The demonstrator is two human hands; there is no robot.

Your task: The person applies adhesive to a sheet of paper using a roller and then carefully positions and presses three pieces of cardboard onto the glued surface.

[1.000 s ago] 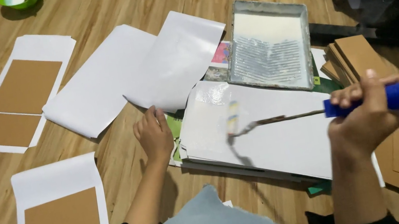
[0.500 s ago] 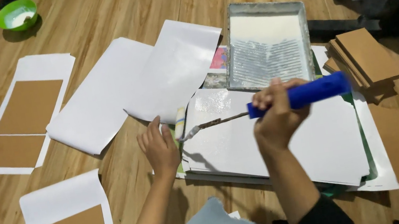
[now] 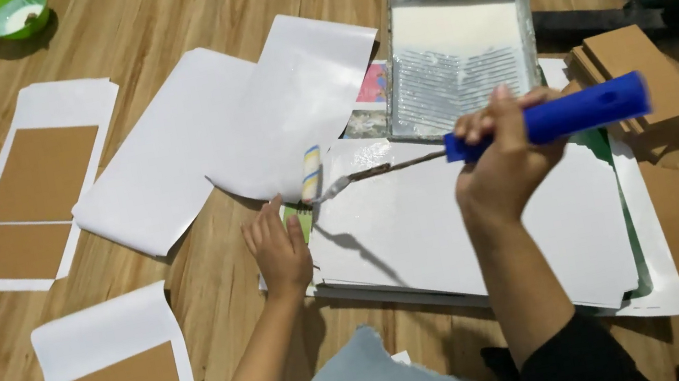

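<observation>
Roller (image 3: 312,174) in the right hand (image 3: 503,166), fingers wrapped round its blue handle, over the white sheet (image 3: 468,233). Left hand (image 3: 277,250) presses the sheet's left edge, fingers together. Paint tray (image 3: 458,50) above, cardboard pieces (image 3: 645,76) at right, green bowl (image 3: 12,16) upper left.

A pink printed sheet (image 3: 372,85) lies beside the tray (image 3: 393,41).

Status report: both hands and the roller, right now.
Right hand grips blue-handled roller, lifted at sheet's left edge. Left hand flat on white sheet. Glue tray behind, apart.

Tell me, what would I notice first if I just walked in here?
Probably the bright blue roller handle in the right hand, above the big white sheet in the middle. Just behind sits a grey tray of white paste. The left hand presses on the sheet's left edge.
</observation>
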